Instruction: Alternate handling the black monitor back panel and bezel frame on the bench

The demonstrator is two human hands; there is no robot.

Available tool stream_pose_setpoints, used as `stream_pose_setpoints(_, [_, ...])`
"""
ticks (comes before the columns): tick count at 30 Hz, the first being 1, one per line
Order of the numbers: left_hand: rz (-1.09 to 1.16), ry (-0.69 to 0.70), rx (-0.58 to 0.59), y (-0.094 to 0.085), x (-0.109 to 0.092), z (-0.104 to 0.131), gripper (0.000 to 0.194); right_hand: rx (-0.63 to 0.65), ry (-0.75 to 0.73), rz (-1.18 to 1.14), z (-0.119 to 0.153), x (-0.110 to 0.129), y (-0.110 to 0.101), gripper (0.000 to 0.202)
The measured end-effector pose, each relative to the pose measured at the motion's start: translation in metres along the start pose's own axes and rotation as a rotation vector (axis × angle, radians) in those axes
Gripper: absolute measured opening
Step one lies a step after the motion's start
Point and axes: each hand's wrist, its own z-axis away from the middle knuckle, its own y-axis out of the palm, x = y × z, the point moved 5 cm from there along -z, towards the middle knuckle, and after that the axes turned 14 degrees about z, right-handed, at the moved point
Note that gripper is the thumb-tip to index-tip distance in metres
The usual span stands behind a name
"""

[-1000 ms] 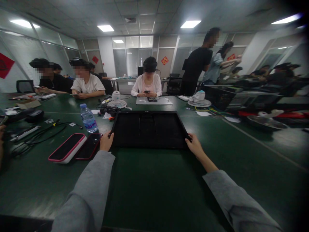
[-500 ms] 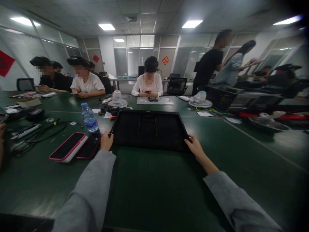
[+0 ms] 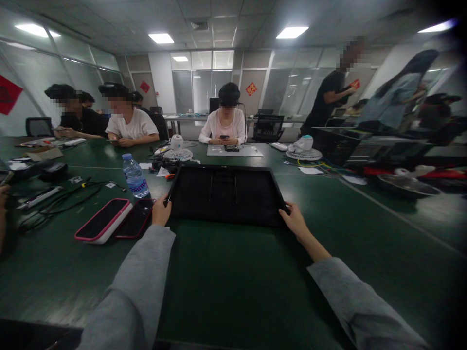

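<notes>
A wide black frame-like panel [image 3: 251,197] with a raised rim lies on the green table [image 3: 226,282] in front of me. My left hand [image 3: 161,212] grips its left edge, the thumb on the rim. At its right edge, near the front corner, my right hand [image 3: 293,218] holds on with the fingers partly hidden behind the rim. Just left of my left hand lie a dark phone [image 3: 134,221] with a red edge and a thicker pink-rimmed white device [image 3: 104,221]. A water bottle [image 3: 135,176] stands behind them.
Two white fans [image 3: 177,151] [image 3: 304,149] stand beyond the panel. Black cables [image 3: 62,201] spread at the left. A round pan [image 3: 406,187] is at the right. Several people sit across the table; another person's hand [image 3: 3,209] shows at the left edge.
Both hands and the black panel keep their places. In the right background, two standing people have moved to the right.
</notes>
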Motion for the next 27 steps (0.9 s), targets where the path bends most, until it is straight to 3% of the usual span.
stream_pose_setpoints(17, [0.009, 0.024, 0.035, 0.003, 0.003, -0.001, 0.043, -0.041, -0.066, 0.101, -0.018, -0.027, 0.006, 0.045])
stream_pose_setpoints(27, [-0.010, 0.002, 0.067, 0.002, 0.000, -0.001, 0.044, -0.047, -0.067, 0.122, -0.016, -0.020, 0.003, 0.046])
